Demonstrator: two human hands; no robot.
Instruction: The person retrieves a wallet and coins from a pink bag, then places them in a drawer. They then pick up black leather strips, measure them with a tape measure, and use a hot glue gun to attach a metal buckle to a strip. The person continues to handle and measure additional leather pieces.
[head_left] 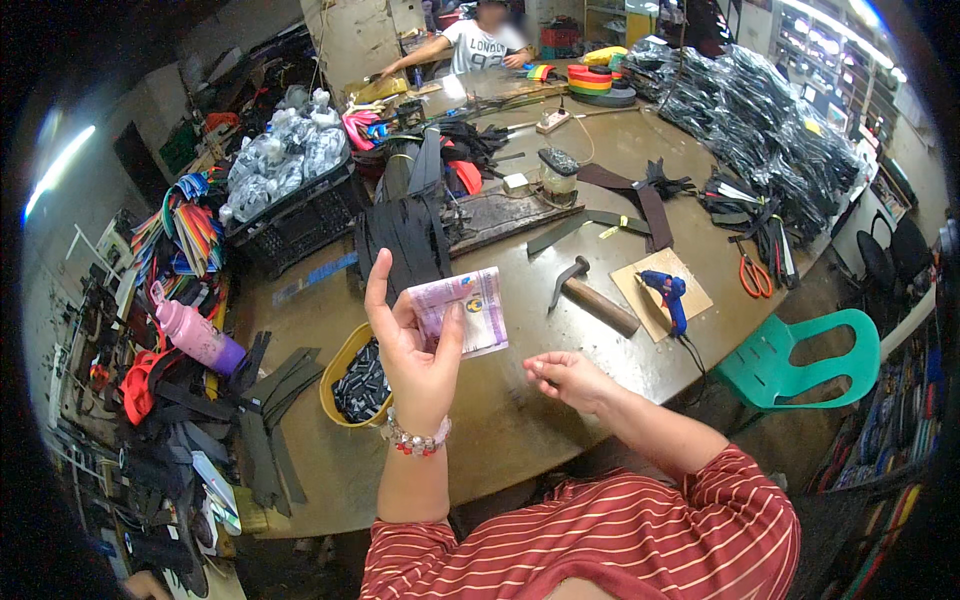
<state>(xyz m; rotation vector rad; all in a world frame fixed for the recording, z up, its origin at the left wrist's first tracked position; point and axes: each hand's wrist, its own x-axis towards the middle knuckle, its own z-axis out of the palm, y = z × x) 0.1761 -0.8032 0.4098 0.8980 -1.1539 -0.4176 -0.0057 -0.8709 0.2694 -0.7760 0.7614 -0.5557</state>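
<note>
Clamping a folded purple banknote (483,310), mid-frame, between thumb and curled fingers of the left hand (415,355); likely gripped along one side to leave most of the face visible; holding nothing evident in the right hand (570,382), just right of centre, with fingers loosely curled, too nearly closed to tell any gap; at right, a blue glue gun (669,294) on a board (643,313), probably to spare the tabletop (485,410).

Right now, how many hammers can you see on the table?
1: the wooden-handled hammer lies beyond the right hand, left of the blue glue gun. Others may be hidden under piles.
</note>
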